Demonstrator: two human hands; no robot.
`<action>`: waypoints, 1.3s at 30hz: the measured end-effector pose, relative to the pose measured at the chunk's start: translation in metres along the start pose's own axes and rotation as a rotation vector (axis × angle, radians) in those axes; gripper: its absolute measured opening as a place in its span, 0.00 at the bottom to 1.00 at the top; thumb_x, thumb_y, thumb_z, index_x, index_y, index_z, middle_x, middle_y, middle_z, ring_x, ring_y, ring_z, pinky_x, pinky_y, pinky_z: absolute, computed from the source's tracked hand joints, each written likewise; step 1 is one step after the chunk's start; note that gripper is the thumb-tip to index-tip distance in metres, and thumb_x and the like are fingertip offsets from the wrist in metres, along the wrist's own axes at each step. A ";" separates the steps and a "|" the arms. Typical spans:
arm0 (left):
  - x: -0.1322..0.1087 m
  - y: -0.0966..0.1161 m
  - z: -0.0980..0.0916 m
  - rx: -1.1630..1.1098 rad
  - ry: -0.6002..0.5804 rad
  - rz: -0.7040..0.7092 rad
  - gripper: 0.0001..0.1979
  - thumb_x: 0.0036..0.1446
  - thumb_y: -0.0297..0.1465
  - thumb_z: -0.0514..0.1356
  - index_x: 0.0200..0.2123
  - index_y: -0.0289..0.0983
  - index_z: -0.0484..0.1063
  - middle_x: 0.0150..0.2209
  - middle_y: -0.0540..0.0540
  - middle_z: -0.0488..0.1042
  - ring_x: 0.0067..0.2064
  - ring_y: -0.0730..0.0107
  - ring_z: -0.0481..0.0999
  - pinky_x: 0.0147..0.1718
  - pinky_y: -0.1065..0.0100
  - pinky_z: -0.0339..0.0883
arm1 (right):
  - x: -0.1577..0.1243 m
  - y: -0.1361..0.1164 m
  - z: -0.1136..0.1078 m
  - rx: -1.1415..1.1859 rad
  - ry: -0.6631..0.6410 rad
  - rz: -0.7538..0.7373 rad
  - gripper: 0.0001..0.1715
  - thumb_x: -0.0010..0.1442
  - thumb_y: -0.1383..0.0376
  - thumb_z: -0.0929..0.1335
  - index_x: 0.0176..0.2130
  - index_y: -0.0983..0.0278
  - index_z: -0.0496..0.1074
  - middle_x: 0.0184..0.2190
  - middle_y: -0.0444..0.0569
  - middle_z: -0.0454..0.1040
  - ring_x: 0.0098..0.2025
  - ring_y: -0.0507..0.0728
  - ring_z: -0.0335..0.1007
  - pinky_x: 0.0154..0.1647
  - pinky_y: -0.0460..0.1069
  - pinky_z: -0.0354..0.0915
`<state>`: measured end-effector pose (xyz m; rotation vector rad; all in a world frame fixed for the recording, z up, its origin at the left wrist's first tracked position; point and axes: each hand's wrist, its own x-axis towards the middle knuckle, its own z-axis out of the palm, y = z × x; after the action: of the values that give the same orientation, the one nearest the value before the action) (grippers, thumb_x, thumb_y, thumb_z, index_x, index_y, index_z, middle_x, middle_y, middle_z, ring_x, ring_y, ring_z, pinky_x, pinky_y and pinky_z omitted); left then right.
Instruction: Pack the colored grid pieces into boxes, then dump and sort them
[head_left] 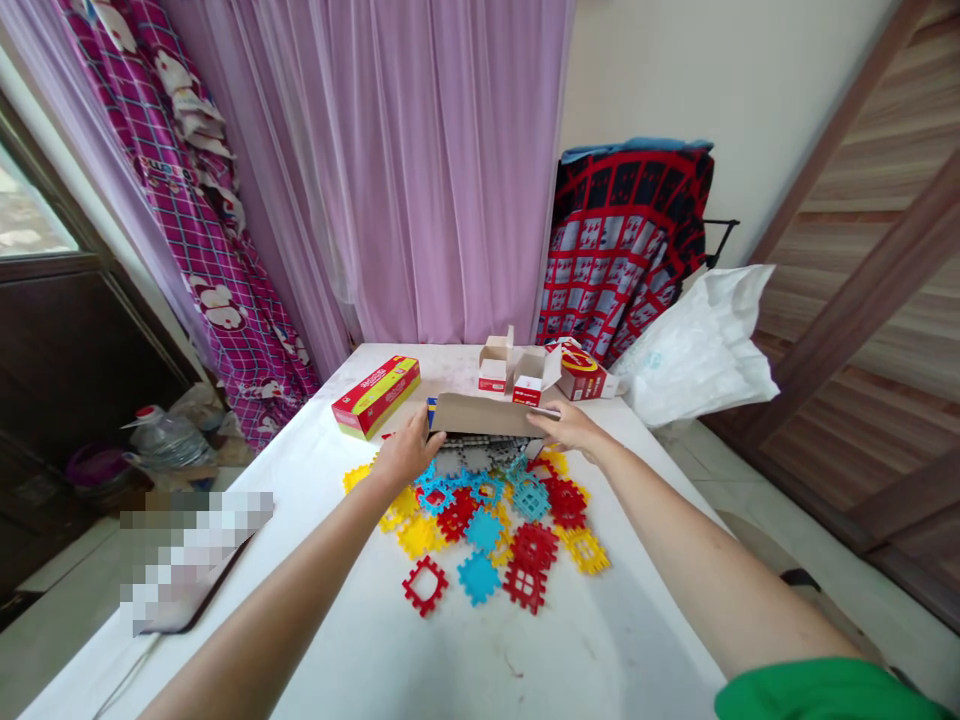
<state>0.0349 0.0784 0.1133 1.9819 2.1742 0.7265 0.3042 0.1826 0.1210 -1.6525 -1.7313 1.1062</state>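
Between my hands is a cardboard box (487, 413), tilted with its brown inside and open flap facing me. My left hand (409, 450) grips its left end, where a bit of blue print shows. At its right end, my right hand (574, 430) holds the edge between thumb and fingers. Grey pieces (480, 456) show at the box's mouth. Below and around it lies a heap of plastic interlocking pieces with notched edges: red (534, 548), blue (478, 578) and yellow (421, 537). One red square frame (425, 585) lies nearest me.
A red and yellow box (376, 397) lies at the back left of the white table (360, 640). Small open boxes (493, 366) and a red box (581, 370) stand at the back. A white bag (697, 350) is at the right edge, a blurred-out flat object (199, 565) at the left.
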 end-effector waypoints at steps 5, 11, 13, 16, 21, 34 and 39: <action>-0.002 -0.006 0.016 -0.323 0.011 -0.145 0.27 0.61 0.41 0.54 0.61 0.38 0.61 0.56 0.39 0.72 0.58 0.52 0.71 0.54 0.57 0.64 | 0.001 0.006 0.011 -0.077 -0.013 -0.010 0.35 0.53 0.48 0.71 0.54 0.65 0.67 0.35 0.53 0.79 0.26 0.54 0.75 0.17 0.42 0.58; -0.003 -0.003 0.043 -0.414 0.064 -0.247 0.27 0.59 0.33 0.55 0.62 0.38 0.60 0.56 0.38 0.73 0.56 0.53 0.72 0.53 0.55 0.64 | 0.008 0.014 0.011 -0.206 -0.134 0.070 0.36 0.52 0.47 0.71 0.55 0.61 0.69 0.37 0.52 0.79 0.22 0.54 0.73 0.17 0.43 0.58; -0.005 -0.004 0.050 -0.460 0.087 -0.253 0.28 0.58 0.32 0.56 0.63 0.39 0.60 0.56 0.39 0.73 0.56 0.54 0.72 0.54 0.56 0.64 | 0.011 0.018 0.008 -0.236 -0.160 0.049 0.29 0.53 0.47 0.71 0.48 0.62 0.74 0.30 0.48 0.78 0.21 0.54 0.73 0.19 0.44 0.59; -0.010 -0.009 0.054 -0.527 0.128 -0.251 0.27 0.58 0.30 0.55 0.61 0.38 0.61 0.56 0.39 0.73 0.56 0.55 0.72 0.54 0.56 0.64 | 0.011 0.023 0.007 -0.373 -0.041 -0.015 0.24 0.55 0.47 0.69 0.40 0.63 0.78 0.26 0.47 0.77 0.25 0.55 0.74 0.24 0.45 0.62; -0.014 -0.014 0.051 -0.620 0.186 -0.199 0.28 0.55 0.27 0.56 0.60 0.40 0.61 0.57 0.43 0.71 0.57 0.59 0.71 0.55 0.58 0.64 | -0.004 0.022 0.013 -0.445 0.167 -0.144 0.21 0.55 0.49 0.68 0.44 0.56 0.78 0.37 0.46 0.80 0.39 0.58 0.76 0.32 0.46 0.63; -0.032 -0.025 0.046 -0.697 0.194 -0.186 0.27 0.53 0.26 0.52 0.58 0.37 0.54 0.44 0.43 0.75 0.41 0.65 0.76 0.42 0.59 0.70 | -0.054 0.018 0.040 -0.437 0.465 -0.265 0.25 0.59 0.47 0.65 0.54 0.50 0.72 0.33 0.46 0.80 0.36 0.59 0.74 0.35 0.48 0.63; -0.022 -0.022 0.032 -0.694 0.225 -0.141 0.29 0.54 0.28 0.53 0.60 0.41 0.52 0.43 0.47 0.75 0.35 0.69 0.75 0.37 0.63 0.70 | -0.058 0.005 0.030 -0.360 0.547 -0.333 0.29 0.59 0.49 0.66 0.58 0.52 0.70 0.36 0.47 0.80 0.38 0.60 0.74 0.39 0.49 0.63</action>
<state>0.0305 0.0651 0.0708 1.4285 1.7715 1.4837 0.2905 0.1197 0.1106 -1.5853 -1.7945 0.1659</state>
